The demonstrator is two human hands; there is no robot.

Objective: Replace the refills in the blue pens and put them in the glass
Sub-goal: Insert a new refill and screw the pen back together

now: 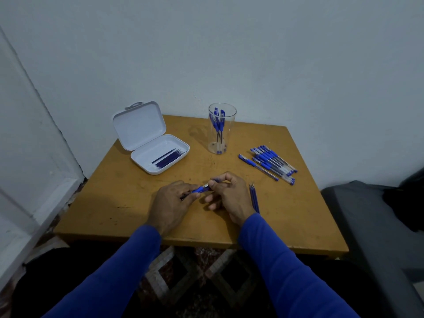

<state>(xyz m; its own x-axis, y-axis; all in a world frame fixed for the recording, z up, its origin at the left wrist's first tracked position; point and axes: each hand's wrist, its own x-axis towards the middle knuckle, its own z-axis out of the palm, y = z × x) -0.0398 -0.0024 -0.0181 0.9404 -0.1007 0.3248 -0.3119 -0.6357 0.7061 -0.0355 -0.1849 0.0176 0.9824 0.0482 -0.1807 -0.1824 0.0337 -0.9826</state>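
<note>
Over the middle of the wooden table (128, 210), both hands hold one blue pen (200, 189). My left hand (171, 201) grips its barrel. At the pen's metal tip end, my right hand (227, 195) pinches with thumb and forefinger. A clear glass (222, 129) at the back centre holds several blue pens. Several more blue pens (269, 162) lie in a loose pile at the right. An open white case (158, 157) at the left holds several dark refills (168, 158). A few loose refills (254, 197) lie just right of my right hand.
The table stands in a corner, with the white wall behind it and a white door frame (34, 180) at the left. A grey cushioned seat (371, 216) is to the right of the table. Patterned floor shows below the front edge.
</note>
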